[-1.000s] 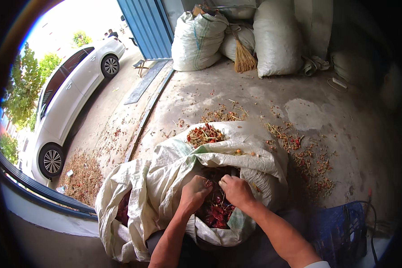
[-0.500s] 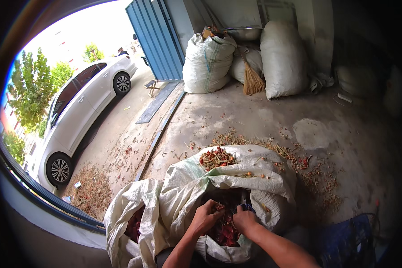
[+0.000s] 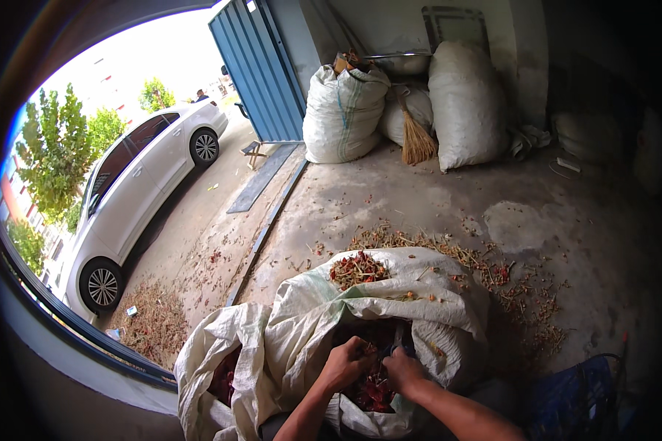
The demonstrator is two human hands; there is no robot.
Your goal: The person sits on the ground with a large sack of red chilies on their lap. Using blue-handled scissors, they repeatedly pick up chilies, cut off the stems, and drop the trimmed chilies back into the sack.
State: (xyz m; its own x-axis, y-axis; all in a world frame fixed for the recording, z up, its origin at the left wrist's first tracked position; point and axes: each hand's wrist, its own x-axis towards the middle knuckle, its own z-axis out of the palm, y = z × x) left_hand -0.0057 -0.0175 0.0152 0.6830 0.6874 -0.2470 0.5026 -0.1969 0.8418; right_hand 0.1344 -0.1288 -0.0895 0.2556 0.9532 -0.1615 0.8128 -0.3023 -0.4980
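Note:
A white woven sack [image 3: 301,323] stands before me, its mouth rolled open over dark red dried chilies [image 3: 371,393]. Inside that mouth, my left hand [image 3: 348,363] is closed with its fingertips pinched together on what looks like dried chili; the piece is mostly hidden. Just beside it, my right hand [image 3: 404,371] is closed around a narrow grey tool [image 3: 399,336], whose blade-like end points up and away; its kind is unclear. A small heap of chili stems and bits [image 3: 359,270] lies on the sack's folded top.
More chilies [image 3: 225,375] show through a second opening at left. Stems and scraps [image 3: 507,279] litter the floor beyond the sack. Full white sacks [image 3: 467,106] and a straw broom [image 3: 417,140] stand at the back. A blue crate-like object [image 3: 574,397] sits at right; a white car [image 3: 143,173] is outside.
My left hand has risen slightly and turned, its fingers closing in more tightly. The right hand has shifted a little lower, and more of the grey tool shows. The view has tilted slightly.

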